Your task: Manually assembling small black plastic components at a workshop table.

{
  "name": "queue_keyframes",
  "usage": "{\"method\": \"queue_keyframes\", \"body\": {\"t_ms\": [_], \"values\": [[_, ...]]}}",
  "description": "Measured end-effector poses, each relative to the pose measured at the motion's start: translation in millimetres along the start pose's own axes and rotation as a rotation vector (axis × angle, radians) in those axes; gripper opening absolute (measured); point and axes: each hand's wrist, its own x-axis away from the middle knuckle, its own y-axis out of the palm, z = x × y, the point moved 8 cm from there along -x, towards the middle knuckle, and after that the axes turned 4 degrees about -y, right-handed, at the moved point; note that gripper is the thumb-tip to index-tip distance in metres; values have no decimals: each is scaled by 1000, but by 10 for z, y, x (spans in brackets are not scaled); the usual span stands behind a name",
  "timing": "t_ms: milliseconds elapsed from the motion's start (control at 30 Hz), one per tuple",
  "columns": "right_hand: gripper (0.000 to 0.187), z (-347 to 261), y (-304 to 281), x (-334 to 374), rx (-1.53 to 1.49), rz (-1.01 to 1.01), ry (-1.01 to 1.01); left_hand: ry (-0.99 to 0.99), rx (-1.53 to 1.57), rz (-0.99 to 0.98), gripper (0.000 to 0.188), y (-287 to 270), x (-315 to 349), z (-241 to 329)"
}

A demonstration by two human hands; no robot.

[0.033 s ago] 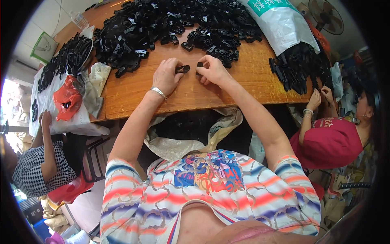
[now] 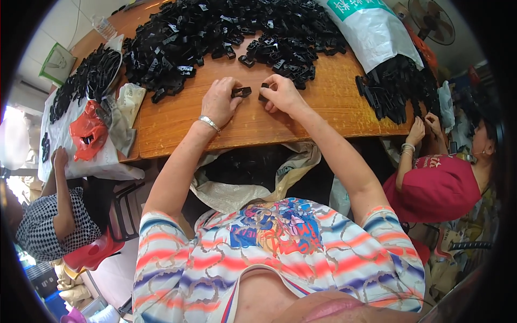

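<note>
Above the near part of the wooden table, my left hand (image 2: 219, 101) grips a small black plastic piece (image 2: 242, 92) with an opening in it. A short gap to the right, my right hand (image 2: 284, 96) pinches another small dark part (image 2: 263, 90) between thumb and fingers, which hide most of it. The two pieces are apart, their ends facing each other. Just beyond both hands spreads a big heap of black plastic pieces (image 2: 161, 48). Some single ones (image 2: 246, 61) lie at its near edge, closest to my fingers.
Below the wooden table's (image 2: 177, 126) edge, an open woven sack (image 2: 226, 196) holds dark pieces. At right, a white bag (image 2: 371, 32) spills long black parts (image 2: 385, 97) near a co-worker in red (image 2: 431, 188). Left are a red plastic bag (image 2: 89, 132) and another person's checkered sleeve (image 2: 51, 226).
</note>
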Motion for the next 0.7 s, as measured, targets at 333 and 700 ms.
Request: {"method": "queue_keyframes", "body": {"t_ms": [333,700], "values": [[19,-110,-319,269,598,308,-329,-1,3,21,43,-58,124,-20],[24,-414,-164,340,846,16,-681,5,-75,42,25,-16,137,5]]}}
